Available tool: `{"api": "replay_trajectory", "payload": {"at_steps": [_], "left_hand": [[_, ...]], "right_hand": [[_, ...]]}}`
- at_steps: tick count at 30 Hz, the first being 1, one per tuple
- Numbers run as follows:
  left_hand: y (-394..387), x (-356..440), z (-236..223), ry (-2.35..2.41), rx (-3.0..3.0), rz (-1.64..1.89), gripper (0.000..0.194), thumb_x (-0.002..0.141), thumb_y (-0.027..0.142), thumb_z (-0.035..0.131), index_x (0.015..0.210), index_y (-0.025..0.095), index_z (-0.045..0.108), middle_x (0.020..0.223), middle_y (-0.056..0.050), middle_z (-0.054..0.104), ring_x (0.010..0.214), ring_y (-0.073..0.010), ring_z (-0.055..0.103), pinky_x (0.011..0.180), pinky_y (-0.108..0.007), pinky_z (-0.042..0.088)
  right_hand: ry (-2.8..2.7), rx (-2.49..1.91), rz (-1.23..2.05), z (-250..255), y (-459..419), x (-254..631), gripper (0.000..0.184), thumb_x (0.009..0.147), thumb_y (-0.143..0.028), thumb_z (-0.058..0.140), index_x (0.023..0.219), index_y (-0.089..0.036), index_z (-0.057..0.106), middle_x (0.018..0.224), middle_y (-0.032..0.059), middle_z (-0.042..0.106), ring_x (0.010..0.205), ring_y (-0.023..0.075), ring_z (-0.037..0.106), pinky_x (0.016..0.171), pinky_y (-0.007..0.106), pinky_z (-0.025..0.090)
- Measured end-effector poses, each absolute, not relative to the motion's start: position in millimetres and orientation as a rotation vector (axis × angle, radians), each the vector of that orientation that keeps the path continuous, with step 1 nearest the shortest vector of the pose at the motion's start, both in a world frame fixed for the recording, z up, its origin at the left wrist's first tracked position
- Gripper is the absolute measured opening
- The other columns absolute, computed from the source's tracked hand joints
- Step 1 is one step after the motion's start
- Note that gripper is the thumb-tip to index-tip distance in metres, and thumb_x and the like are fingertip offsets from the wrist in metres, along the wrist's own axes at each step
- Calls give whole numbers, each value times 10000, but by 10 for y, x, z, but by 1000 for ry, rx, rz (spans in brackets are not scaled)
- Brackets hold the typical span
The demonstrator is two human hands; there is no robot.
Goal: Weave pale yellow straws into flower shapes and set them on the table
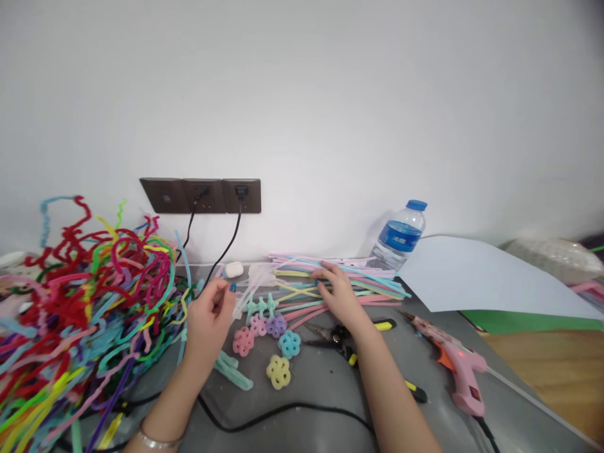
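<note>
My left hand (212, 314) is raised left of the flower pieces, its fingers curled in toward the thumb. Whatever may be between them is hidden. Over a bundle of straight pastel pipe cleaners (302, 291), my right hand (337, 296) reaches with fingers bent and apart, the tips at the strands. Between my arms lie fuzzy flowers: a pink one (243, 341), a purple one (276, 325), a blue one (289, 344) and a yellow one (278, 372). Behind them is a row of mint star shapes (261, 306). Folded mint pipe cleaners (234, 371) rest beside my left wrist.
Pliers (337, 340) lie partly under my right forearm. A pink glue gun (460, 368) is to the right, near white paper (486, 274). A water bottle (401, 236) leans by the wall. Tangled pipe cleaners (94, 302) fill the left; a black cable (283, 410) crosses the front.
</note>
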State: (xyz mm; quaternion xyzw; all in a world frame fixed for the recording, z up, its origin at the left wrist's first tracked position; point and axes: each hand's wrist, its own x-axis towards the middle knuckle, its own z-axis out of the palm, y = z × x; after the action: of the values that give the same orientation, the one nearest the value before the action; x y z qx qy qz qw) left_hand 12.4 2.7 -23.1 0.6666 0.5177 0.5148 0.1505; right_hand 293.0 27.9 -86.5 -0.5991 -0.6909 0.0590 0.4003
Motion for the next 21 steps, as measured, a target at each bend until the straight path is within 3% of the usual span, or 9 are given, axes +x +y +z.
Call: {"api": "replay_trajectory", "payload": {"at_steps": [6,11,21], "left_hand": [[29,119,-240,1485,1925,1466,156,857,285,509,729,198,504,497,91,292,430,-83,300,429,-201,240],[27,121,-238,1488,1924,1460,161,859,290,503,728,196,504,507,87,286,441,-85,296,433,-203,241],[29,116,-236,1475,1938,1437,182,871,291,498,714,199,493,517,85,266,454,-88,283,445,-209,235]], "right_hand": [[-1701,-1714,23,-849,251,2888,367,781,-92,474,1031,-247,692,1250,111,549,1137,306,503,918,479,424],[-1593,-1864,-81,-855,238,2903,563,709,-40,494,1203,-277,621,1112,91,613,927,295,529,795,438,429],[-1563,-1853,-104,-839,249,2975,326,730,-63,502,916,-238,705,917,83,626,870,266,549,740,365,409]]}}
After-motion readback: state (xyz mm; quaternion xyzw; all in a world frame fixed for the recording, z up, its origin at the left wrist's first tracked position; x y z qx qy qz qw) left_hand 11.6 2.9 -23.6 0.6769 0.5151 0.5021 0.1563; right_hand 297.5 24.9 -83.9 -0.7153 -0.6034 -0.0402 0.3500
